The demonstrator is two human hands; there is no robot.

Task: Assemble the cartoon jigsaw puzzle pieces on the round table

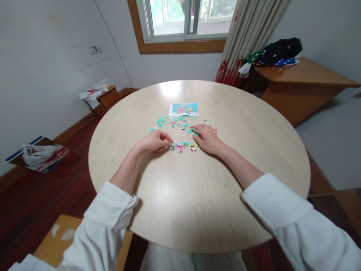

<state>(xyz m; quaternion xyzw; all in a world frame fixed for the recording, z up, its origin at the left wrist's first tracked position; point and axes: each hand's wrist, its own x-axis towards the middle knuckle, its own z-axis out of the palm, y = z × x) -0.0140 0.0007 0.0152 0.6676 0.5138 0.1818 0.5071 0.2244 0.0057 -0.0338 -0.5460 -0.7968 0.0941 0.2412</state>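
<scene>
Mid-frame on the pale table, the left hand pinches its grip at the puzzle strip, any hold unclear, the right hand loosely spread near loose pieces.

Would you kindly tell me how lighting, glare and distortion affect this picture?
In the head view, daylight partly washes out the window; glare whitens the round table near its far edge; shadows lie beside the forearms; the right-hand desk looks stretched; the puzzle pieces show little fine detail.
</scene>
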